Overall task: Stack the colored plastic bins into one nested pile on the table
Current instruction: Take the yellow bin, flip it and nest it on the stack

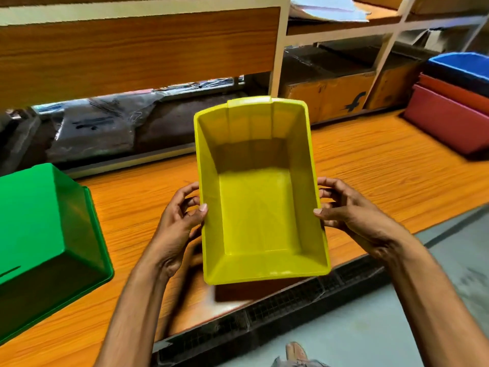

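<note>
A yellow bin (pixel 258 207) hangs above the wooden table (pixel 383 165), open side up and facing me. My left hand (pixel 180 221) grips its left rim, thumb inside and fingers outside. My right hand (pixel 344 210) grips the right rim the same way. A green bin (pixel 45 234) lies upside down on the table at the left. At the far right a nested pile stands on the table: a red bin (pixel 447 123) lowest, an orange-red one (pixel 449 87) in it and a blue bin (pixel 460 66) on top.
Behind the table a wooden panel (pixel 132 49) and white-framed shelves hold cardboard boxes (pixel 330 94) and dark wrapped packages (pixel 100 128). The table's front edge has a black mesh strip (pixel 277 308); grey floor lies below it at the right.
</note>
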{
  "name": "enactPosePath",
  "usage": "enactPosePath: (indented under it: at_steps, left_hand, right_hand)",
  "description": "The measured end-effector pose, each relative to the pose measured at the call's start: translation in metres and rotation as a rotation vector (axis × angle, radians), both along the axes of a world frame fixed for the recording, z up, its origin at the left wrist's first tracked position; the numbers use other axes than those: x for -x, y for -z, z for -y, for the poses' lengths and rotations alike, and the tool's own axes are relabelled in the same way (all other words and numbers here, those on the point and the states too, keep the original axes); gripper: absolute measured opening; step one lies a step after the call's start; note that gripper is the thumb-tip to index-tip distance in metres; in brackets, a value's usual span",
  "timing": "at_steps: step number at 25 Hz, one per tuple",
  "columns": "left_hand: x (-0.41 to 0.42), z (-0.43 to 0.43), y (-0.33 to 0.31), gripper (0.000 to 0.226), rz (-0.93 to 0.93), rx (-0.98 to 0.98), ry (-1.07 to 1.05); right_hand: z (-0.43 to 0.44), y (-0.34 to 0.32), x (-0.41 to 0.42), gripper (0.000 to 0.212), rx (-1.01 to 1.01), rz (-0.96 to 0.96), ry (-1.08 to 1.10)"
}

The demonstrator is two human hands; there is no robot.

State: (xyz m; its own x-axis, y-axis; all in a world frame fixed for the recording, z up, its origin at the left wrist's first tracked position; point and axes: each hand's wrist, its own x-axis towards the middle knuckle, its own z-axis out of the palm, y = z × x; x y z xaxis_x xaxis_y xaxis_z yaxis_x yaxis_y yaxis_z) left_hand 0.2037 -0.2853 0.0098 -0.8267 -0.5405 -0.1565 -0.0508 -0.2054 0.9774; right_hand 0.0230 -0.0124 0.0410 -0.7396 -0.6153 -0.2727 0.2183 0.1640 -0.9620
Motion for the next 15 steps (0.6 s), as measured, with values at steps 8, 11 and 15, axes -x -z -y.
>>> enactPosePath:
  at_steps: [8,11,15]
  left_hand:
    - [0.032,-0.067,0.004,0.050,-0.063,-0.007,0.251]
    - [0.050,-0.105,-0.004,0.050,-0.091,0.012,0.326]
    - [0.075,-0.170,-0.010,0.050,-0.121,0.032,0.425]
  right_hand:
    - [-0.110,0.004,-0.032,0.060,0.007,-0.054,0.225]
    - [-0.158,0.005,-0.038,0.059,0.065,-0.056,0.306]
    - [-0.231,0.012,-0.041,0.056,0.118,-0.051,0.401]
